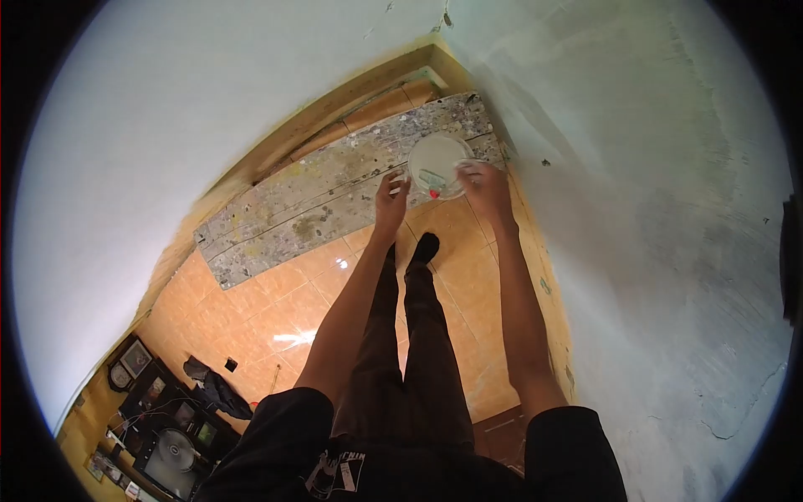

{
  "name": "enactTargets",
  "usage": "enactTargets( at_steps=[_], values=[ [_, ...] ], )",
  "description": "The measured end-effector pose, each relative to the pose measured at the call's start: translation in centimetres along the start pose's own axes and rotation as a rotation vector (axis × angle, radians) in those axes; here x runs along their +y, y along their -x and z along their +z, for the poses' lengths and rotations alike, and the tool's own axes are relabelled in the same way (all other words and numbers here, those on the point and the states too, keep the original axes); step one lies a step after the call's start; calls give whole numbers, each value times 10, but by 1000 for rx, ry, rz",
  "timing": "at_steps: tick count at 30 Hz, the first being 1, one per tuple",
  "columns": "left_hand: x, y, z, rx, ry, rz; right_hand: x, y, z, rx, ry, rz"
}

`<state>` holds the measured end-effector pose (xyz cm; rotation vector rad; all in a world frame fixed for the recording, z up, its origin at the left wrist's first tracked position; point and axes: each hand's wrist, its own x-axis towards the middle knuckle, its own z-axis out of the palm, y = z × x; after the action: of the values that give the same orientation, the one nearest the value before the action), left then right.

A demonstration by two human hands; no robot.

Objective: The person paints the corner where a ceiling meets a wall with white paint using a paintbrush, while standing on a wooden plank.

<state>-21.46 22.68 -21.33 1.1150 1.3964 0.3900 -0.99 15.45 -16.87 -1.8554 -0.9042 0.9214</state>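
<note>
A round white tub [438,156] with a pale top sits at the right end of a paint-spattered wooden bench [309,197]. Near its front edge are a greenish label and a small red spot. My left hand [391,199] is at the tub's left rim, its fingers bent round a whitish edge. On the opposite side, my right hand [488,186] grips the right rim, with its fingertips blurred. Both arms reach forward over my legs.
Pale, patchy walls [619,209] meet in the corner behind the bench. Orange floor tiles [293,293] lie below, with my dark-clad foot [426,248] near the bench. At lower left stand a fan [174,453], picture frames [136,360] and a dark cloth or bag [219,391].
</note>
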Motion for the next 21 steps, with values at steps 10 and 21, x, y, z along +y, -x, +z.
enactTargets(
  at_steps=[10, 21],
  values=[
    [-55, -151, -65, 138, -1000, 482, 201, -33, 4, 421, -798, 1126],
    [-43, -227, -112, -126, -1229, 232, 387, -45, 55, 354, -645, 945]
  ],
)
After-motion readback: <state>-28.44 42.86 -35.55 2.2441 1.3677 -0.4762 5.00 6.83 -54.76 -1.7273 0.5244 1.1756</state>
